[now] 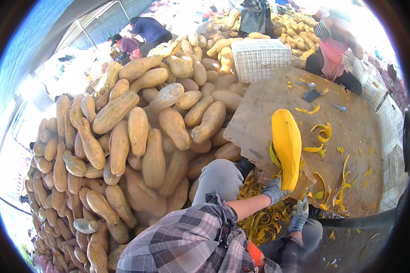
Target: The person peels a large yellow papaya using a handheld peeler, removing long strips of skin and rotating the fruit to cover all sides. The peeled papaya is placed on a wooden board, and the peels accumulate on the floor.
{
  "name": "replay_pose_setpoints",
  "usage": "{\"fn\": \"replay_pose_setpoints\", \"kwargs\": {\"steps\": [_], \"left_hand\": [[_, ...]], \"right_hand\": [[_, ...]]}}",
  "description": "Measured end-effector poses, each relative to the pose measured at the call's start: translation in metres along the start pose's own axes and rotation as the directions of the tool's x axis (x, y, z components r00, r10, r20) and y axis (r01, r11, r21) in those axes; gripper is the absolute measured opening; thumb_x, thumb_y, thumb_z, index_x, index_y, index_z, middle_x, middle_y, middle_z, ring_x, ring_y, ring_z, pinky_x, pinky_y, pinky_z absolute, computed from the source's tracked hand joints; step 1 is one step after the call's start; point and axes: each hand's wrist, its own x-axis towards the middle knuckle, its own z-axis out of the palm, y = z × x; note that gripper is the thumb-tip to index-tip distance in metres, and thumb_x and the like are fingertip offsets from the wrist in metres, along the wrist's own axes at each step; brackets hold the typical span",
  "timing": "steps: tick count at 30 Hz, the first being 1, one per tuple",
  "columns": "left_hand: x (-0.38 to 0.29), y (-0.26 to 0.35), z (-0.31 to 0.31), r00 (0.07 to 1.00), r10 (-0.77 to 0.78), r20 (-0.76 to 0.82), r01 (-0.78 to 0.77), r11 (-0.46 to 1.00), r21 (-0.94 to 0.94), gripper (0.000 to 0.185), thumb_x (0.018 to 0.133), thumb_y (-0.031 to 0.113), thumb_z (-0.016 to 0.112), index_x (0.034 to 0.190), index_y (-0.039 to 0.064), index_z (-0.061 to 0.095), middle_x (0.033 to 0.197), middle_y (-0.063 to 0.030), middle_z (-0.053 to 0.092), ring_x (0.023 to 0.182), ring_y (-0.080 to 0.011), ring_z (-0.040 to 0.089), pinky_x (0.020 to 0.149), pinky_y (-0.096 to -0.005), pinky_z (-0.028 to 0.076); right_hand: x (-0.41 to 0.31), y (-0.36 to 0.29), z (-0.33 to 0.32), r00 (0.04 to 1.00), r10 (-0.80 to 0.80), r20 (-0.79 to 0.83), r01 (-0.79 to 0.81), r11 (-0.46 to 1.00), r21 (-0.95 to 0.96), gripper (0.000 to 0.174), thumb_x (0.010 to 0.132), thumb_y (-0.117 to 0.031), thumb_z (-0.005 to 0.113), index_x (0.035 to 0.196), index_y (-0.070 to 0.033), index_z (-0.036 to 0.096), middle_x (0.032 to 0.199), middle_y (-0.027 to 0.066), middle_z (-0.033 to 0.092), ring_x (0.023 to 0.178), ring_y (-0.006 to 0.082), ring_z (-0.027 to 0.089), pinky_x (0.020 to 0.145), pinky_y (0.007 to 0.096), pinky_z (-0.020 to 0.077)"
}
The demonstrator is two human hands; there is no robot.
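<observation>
A long squash (287, 146), its flesh bright yellow and largely peeled, lies on the wooden board (253, 126) with its lower end at the board's near edge. My left hand (276, 192), in a grey glove, grips that lower end. A strip of peel (274, 155) hangs at the squash's left side. Just to the right and nearer to me, my gloved right hand (299, 216) is closed around a peeler (307, 192). The peeler points up, apart from the squash, and its blade is partly blurred.
Unpeeled squashes (153, 153) are heaped on the left. Peel curls (263, 218) cover the floor between my knees; more peel (323, 133) is strewn on the board. White plastic crates (261, 59) stand behind and right. A person in a pink apron (333, 51) sits across the board.
</observation>
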Motion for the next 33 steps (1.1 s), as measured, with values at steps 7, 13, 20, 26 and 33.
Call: {"fn": "replay_pose_setpoints", "kwargs": {"steps": [7, 13, 20, 26, 33], "left_hand": [[-0.005, 0.027, -0.002, 0.995, -0.103, 0.003, 0.101, 0.984, 0.150, 0.096, 0.074, 0.039, 0.083, 0.148, 0.004, 0.034, 0.134, -0.0231, 0.057, 0.123, -0.0381, 0.057, 0.104, -0.0423, 0.046], [0.006, 0.013, -0.014, 0.994, 0.009, 0.110, -0.003, 0.999, -0.054, 0.102, 0.070, 0.035, 0.085, 0.151, 0.005, 0.031, 0.137, -0.0187, 0.057, 0.124, -0.0336, 0.058, 0.105, -0.0393, 0.046], [0.017, -0.021, -0.017, 0.821, 0.056, 0.568, 0.419, 0.617, -0.666, 0.062, 0.087, 0.031, 0.076, 0.139, 0.008, 0.051, 0.125, -0.0082, 0.065, 0.116, -0.0199, 0.061, 0.093, -0.0376, 0.051], [0.012, -0.036, -0.002, 0.863, 0.033, 0.504, 0.447, 0.414, -0.793, 0.050, 0.087, 0.040, 0.074, 0.127, 0.013, 0.061, 0.107, -0.0089, 0.071, 0.086, -0.0233, 0.067, 0.069, -0.0385, 0.054], [0.016, -0.027, -0.055, 0.942, -0.203, 0.269, 0.289, 0.896, -0.338, 0.070, 0.076, 0.051, 0.081, 0.117, -0.004, 0.066, 0.113, -0.0187, 0.070, 0.097, -0.0296, 0.069, 0.081, -0.0429, 0.056]], "right_hand": [[0.015, 0.016, 0.012, 1.000, -0.009, 0.018, 0.009, 1.000, 0.001, 0.040, 0.096, -0.014, 0.065, 0.133, -0.006, 0.054, 0.077, -0.0025, 0.055, 0.051, 0.0047, 0.043, 0.044, 0.0209, 0.0358], [0.002, 0.004, 0.018, 0.999, 0.009, 0.047, -0.009, 1.000, -0.005, 0.043, 0.096, -0.014, 0.065, 0.136, -0.004, 0.052, 0.085, 0.0008, 0.061, 0.052, 0.0056, 0.044, 0.045, 0.0221, 0.0394], [-0.010, -0.002, 0.028, 0.994, -0.023, 0.104, 0.024, 1.000, -0.010, 0.044, 0.096, -0.016, 0.066, 0.136, -0.002, 0.052, 0.090, 0.0010, 0.063, 0.053, 0.0059, 0.046, 0.046, 0.0222, 0.0416], [-0.012, 0.001, 0.047, 0.994, -0.082, 0.065, 0.086, 0.994, -0.070, 0.044, 0.096, -0.016, 0.066, 0.135, 0.000, 0.053, 0.090, -0.0001, 0.061, 0.055, 0.0055, 0.046, 0.047, 0.0222, 0.0404], [-0.040, -0.010, 0.088, 0.993, 0.044, 0.107, -0.049, 0.998, 0.049, 0.042, 0.097, -0.017, 0.065, 0.134, -0.004, 0.054, 0.079, -0.0024, 0.055, 0.047, 0.0054, 0.042, 0.040, 0.0231, 0.0375]]}}
